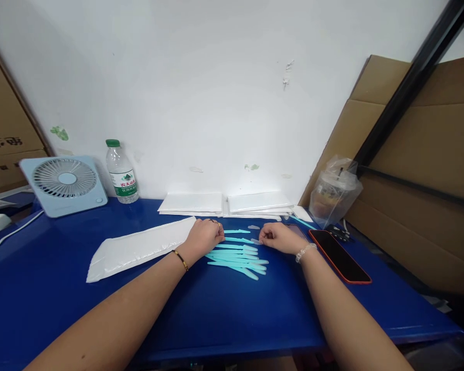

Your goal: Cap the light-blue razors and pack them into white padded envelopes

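Note:
My left hand (204, 239) is closed on the handle end of a turquoise eyebrow razor (237, 239), whose head points right. Facing it, my right hand (281, 237) pinches a small clear blade cap (256, 241) close to the razor's tip; I cannot tell whether the two touch. Just beyond lies another turquoise razor (237, 231), with a loose clear cap (253, 227) to its right. Nearer to me, several turquoise razors (235, 256) are spread in an overlapping pile. A white padded envelope (139, 250) lies left of my left hand.
White packets (191, 202) are stacked against the wall. At the left stand a blue fan (67, 180) and a water bottle (122, 172). An orange-cased phone (342, 257), a bagged drink cup (334, 190) and a cardboard sheet (375, 82) are at the right of the blue table (224, 319).

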Demonstrator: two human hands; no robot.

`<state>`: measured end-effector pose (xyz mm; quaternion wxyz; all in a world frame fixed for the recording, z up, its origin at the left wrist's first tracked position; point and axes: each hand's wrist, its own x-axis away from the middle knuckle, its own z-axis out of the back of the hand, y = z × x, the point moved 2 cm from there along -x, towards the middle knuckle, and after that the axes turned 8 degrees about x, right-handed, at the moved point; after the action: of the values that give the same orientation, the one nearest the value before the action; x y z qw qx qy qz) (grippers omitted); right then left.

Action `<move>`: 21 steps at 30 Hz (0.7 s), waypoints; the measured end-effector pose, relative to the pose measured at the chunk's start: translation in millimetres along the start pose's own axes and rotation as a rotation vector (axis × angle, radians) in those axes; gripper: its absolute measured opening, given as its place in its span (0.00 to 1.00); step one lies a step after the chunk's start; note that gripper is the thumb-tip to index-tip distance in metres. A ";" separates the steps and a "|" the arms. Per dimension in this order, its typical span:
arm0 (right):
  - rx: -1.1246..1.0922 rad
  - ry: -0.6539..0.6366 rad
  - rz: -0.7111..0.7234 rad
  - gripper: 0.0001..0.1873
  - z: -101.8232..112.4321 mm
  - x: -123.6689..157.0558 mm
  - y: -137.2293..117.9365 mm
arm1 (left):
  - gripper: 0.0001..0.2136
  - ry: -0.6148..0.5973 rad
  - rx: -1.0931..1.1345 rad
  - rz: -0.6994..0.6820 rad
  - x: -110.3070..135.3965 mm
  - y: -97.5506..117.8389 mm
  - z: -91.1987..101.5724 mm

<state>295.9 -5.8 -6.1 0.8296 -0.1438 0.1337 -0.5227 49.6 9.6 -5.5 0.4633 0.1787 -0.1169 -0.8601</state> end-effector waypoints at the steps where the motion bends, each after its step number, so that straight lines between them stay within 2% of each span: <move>1: 0.000 -0.003 -0.001 0.06 0.0 0.0 0.0 | 0.08 -0.004 0.000 0.003 -0.1 -0.4 -0.1; 10: -0.022 -0.007 -0.006 0.07 -3.0 -1.7 0.7 | 0.09 -0.022 0.088 -0.014 -1.4 -10.0 -1.1; 21: -0.015 -0.013 0.004 0.06 -3.8 -1.2 1.3 | 0.07 -0.034 0.086 -0.010 0.0 -8.1 2.6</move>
<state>295.1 -4.6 -10.0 0.8303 -0.1533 0.1327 -0.5192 42.4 14.1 -6.1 0.4490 0.1844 -0.1607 -0.8594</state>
